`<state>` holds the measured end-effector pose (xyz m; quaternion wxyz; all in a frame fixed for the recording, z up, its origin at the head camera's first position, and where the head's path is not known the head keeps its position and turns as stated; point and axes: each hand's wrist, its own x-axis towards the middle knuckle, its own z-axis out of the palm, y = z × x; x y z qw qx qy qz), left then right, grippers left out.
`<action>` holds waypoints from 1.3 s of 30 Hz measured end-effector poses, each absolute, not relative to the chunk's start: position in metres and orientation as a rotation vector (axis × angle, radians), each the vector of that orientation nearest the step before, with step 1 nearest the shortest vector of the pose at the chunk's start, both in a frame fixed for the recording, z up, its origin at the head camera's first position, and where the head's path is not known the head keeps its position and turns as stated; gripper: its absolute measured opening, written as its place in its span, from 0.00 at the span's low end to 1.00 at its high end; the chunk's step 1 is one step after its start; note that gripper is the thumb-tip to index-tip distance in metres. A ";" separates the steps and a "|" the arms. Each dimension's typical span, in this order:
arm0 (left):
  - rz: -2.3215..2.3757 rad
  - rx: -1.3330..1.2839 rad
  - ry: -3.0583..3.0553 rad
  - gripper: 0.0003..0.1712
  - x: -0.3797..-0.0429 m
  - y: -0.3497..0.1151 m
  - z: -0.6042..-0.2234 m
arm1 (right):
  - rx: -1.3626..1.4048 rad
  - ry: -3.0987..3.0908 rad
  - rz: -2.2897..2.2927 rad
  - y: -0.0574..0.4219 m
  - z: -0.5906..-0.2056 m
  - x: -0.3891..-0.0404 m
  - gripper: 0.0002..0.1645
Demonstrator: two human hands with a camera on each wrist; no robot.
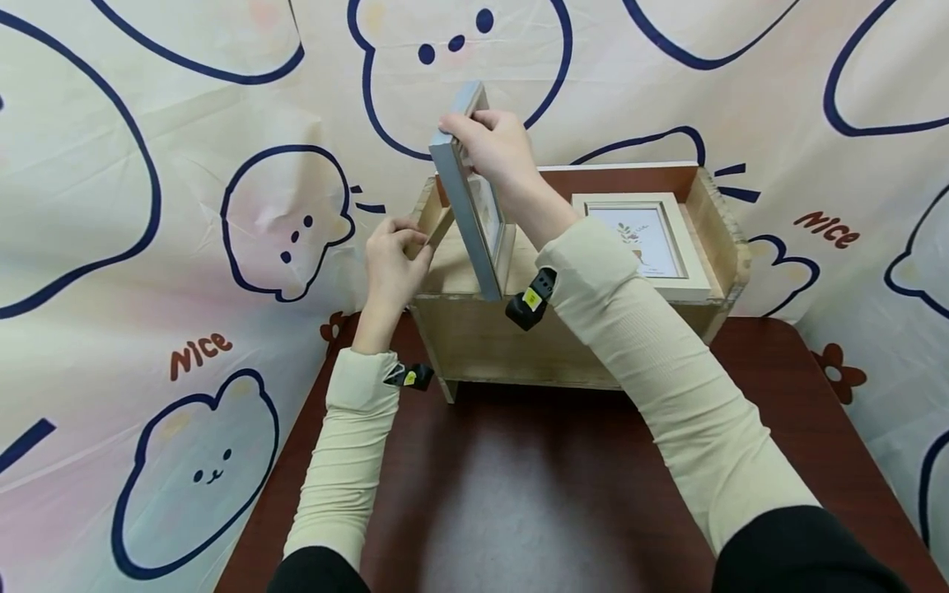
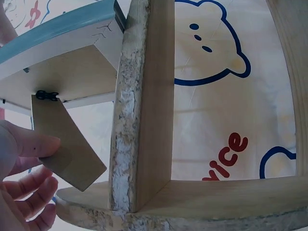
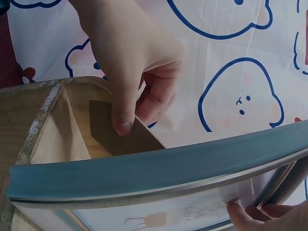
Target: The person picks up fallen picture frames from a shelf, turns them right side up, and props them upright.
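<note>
A blue-grey picture frame (image 1: 465, 214) stands tilted over the left part of a wooden shelf unit (image 1: 530, 342). My right hand (image 1: 500, 152) grips its upper edge, thumb on the near side. Behind the frame, my left hand (image 1: 398, 259) pinches the brown support leg (image 2: 70, 144) between thumb and fingers. That leg swings out from the frame's back on a small black hinge (image 2: 46, 95). In the right wrist view the left thumb lies over the leg (image 3: 102, 127), and the frame's glass front faces the right hand's fingertips.
A cream picture frame (image 1: 685, 239) with a plant print leans at the shelf's right side. The shelf stands at the back of a dark red-brown table (image 1: 534, 486). A cartoon-printed cloth (image 1: 193, 214) hangs behind and beside it.
</note>
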<state>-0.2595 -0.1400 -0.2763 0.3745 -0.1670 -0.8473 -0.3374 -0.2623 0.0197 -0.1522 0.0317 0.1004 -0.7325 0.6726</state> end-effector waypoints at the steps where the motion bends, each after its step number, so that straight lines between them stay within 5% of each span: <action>1: -0.861 -0.424 -2.170 0.04 -0.259 -0.140 -0.277 | 0.314 -2.266 2.052 0.019 -0.153 -0.263 0.18; 39: -0.937 -0.291 -2.104 0.06 -0.252 -0.139 -0.306 | 0.349 -2.377 1.890 -0.005 -0.164 -0.266 0.21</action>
